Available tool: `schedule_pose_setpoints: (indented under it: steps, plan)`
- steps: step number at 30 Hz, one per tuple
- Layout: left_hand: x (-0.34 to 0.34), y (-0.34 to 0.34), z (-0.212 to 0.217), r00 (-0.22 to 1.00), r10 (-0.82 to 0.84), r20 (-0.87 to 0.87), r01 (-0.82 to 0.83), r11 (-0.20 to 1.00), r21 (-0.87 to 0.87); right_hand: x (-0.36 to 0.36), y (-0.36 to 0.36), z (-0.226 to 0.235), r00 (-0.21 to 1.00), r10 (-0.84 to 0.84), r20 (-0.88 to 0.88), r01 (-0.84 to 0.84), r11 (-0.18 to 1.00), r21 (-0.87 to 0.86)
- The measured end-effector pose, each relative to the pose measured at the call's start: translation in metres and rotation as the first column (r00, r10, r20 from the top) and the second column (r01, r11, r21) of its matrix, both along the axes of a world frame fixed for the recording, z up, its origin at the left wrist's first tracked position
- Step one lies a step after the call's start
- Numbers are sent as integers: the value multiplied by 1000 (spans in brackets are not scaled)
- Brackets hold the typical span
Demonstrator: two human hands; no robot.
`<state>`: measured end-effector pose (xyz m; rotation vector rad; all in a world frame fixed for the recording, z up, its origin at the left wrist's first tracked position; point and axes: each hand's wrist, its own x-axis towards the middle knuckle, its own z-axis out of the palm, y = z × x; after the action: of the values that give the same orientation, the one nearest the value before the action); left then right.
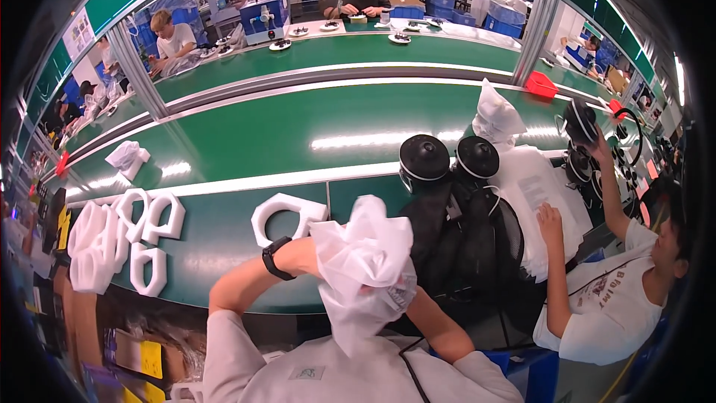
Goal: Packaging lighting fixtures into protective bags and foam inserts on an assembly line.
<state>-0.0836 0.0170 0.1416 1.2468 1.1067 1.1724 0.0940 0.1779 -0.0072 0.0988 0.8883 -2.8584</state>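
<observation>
A crumpled white translucent bag (365, 257) is held up close in front of me, with something bulky inside that I cannot make out. My left hand (312, 258), below a black wristwatch (278, 258), goes behind the bag's left side. At its lower right, my right hand (406, 300) meets the bag. The bag hides the fingers of both hands. Just beyond my left wrist, a white foam frame (287, 216) with a round opening lies on the green bench. Right of the bag stand two black domed units (425, 158) with white rims, above dark mesh-like material.
Several white foam frames (93, 242) pile up at left. A wrapped white bundle (128, 158) lies on the green belt (276, 138). At right, a co-worker's raised hand (599, 148) holds a black unit (579, 121), beside stacked white bags (533, 186). A red bin (541, 85) stands beyond.
</observation>
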Motion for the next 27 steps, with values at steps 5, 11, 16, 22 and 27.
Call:
schedule_pose_setpoints:
  steps: [5, 11, 16, 22, 27]
  plan:
    - [41, 16, 78, 683, 582, -441, -232, 746, 624, -3, -25, 19, 913, 23, -407, -379, 414, -827]
    - [62, 78, 126, 711, 523, 470, -607, 794, 34, 7, -37, 59, 833, -344, -433, 269, 936, -226]
    - [12, 87, 128, 820, 258, -511, -29, 911, 412, 12, -5, 36, 907, -314, -280, 225, 924, -308]
    - [33, 94, 128, 680, 40, -732, 232, 936, 266, 9, 15, 30, 913, 343, -220, -406, 813, -418]
    - [20, 90, 133, 746, 115, -656, 86, 960, 265, 2, 25, 80, 955, -206, -213, 118, 923, -365]
